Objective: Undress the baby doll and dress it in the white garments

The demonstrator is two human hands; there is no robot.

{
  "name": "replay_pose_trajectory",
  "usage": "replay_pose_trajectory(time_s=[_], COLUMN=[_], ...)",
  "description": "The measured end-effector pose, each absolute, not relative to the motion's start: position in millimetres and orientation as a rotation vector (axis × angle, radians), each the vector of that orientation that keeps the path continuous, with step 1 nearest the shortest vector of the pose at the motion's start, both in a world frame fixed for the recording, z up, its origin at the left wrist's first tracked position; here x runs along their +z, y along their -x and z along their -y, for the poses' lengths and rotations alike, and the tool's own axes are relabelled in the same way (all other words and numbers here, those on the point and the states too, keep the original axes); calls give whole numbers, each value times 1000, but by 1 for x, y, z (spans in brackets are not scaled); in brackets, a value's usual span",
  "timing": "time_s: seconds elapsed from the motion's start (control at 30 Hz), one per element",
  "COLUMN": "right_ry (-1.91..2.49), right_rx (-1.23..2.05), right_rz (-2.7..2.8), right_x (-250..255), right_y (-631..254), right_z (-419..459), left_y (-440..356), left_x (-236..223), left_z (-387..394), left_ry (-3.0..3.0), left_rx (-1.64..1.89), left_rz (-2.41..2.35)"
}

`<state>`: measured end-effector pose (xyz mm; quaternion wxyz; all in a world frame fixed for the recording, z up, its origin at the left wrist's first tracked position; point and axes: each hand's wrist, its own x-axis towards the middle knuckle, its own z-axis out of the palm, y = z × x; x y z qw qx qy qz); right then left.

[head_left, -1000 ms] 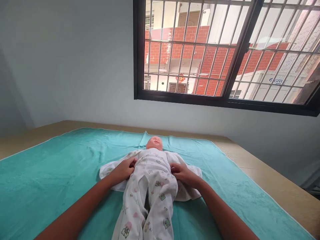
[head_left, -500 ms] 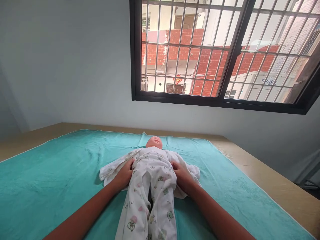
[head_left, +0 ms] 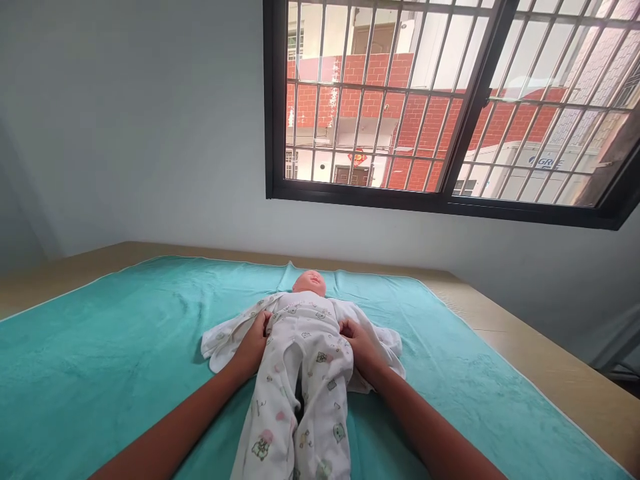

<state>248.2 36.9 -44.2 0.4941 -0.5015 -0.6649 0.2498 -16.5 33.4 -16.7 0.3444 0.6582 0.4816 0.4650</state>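
A baby doll [head_left: 309,283] lies on its back on a teal blanket [head_left: 125,333], head toward the window. It wears a white printed sleepsuit [head_left: 300,373] whose sleeves spread out to both sides. My left hand [head_left: 253,345] lies against the doll's left flank, fingers curled onto the cloth. On the other flank my right hand [head_left: 361,347] presses the suit in the same way. Both hands clasp the doll's torso between them.
The blanket covers a wide tan bed platform [head_left: 525,347] set against a pale wall. A barred, black-framed window [head_left: 450,107] fills the wall above, with red brick buildings outside. Bare platform edge runs along the right.
Both hands have slid inward and slightly up the doll's sides, closing on the torso. The view has shifted a little.
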Motion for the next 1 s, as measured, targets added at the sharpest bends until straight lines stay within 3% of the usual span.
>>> replay_pose_trajectory(time_s=[0.23,0.43,0.57,0.77,1.0], right_ry=[1014,1072,1143,1400,1453], right_rx=[1164,1203,1062,509,341], right_rz=[1459,1457,1465,1538,1594], right_x=[-30,-33,-34,-37,-36], right_y=[-249,-253,-250,-240,-242], right_z=[-27,-28,-29,-33,-33], left_y=[18,19,18,15,15], left_x=[-18,-20,-20,-22,-24], left_z=[-35,-34,-33,-34,-34], left_ry=[-1684,-1757,-1739,-1769,-1812], left_rx=[1190,1163,1159,1212,1268], left_rz=[-1261,-1377,-1377,-1386,-1429])
